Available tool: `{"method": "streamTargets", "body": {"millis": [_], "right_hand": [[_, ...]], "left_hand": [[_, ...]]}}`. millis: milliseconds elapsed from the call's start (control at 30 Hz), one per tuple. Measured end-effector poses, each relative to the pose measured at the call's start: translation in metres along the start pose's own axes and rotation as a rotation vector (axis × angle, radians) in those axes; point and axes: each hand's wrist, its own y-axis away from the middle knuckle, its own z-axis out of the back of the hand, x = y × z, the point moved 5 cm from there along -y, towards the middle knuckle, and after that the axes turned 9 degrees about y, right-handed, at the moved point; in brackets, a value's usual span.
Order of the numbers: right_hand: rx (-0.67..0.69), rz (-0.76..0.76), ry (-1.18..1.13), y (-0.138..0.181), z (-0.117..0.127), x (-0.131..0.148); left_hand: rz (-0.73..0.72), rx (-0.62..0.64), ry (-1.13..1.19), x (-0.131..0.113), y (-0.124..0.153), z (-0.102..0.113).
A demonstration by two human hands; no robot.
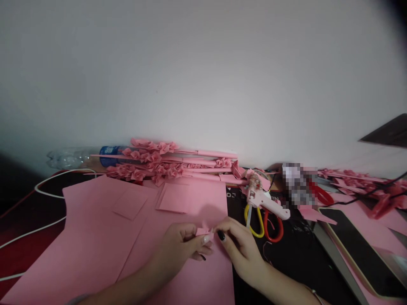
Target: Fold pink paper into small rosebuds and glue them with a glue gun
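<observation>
Between thumb and fingers, my left hand (181, 245) pinches a small folded pink paper piece (202, 231) at the lower middle of the head view. My right hand (240, 245) meets it from the right, its thumb and forefinger closed at the paper's edge. Its fingertips partly cover that side, so the exact fold is hard to make out. Below both hands lie large pink paper sheets (95, 228). A small stack of pink paper squares (174, 198) rests just beyond my left hand, with a single pink square (130, 203) to its left.
Pink paper flower stems (159, 163) lie along the wall beside a plastic bottle (73, 157). A glue gun (265, 201) rests over scissors with yellow and red handles (274, 228). A phone (362, 250) lies at the right. White cable (47, 186) loops at the left.
</observation>
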Motion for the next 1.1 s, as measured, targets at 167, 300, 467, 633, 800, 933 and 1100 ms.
{"method": "streamTargets", "body": {"millis": [167, 300, 467, 633, 800, 933, 1100], "right_hand": [[-0.015, -0.064, 0.039, 0.001, -0.003, -0.002], [-0.021, -0.057, 0.038, 0.001, -0.004, -0.002], [-0.046, -0.036, 0.03, 0.0, -0.002, 0.0], [-0.074, 0.0, -0.045, 0.0, -0.002, 0.003], [-0.094, -0.099, -0.137, -0.001, -0.005, 0.002], [-0.125, -0.116, -0.15, -0.002, -0.004, 0.003], [-0.12, 0.009, -0.1, -0.002, -0.001, 0.009]], "left_hand": [[-0.016, -0.021, 0.009, 0.001, -0.001, 0.0], [-0.032, -0.01, 0.02, 0.001, 0.0, -0.001], [-0.038, -0.013, 0.028, -0.001, 0.0, -0.001], [-0.057, 0.044, 0.002, 0.0, 0.001, -0.006], [-0.052, 0.13, -0.029, 0.007, 0.005, -0.014], [-0.07, 0.168, -0.019, 0.009, 0.005, -0.016], [-0.073, 0.182, -0.021, 0.01, 0.004, -0.016]]}}
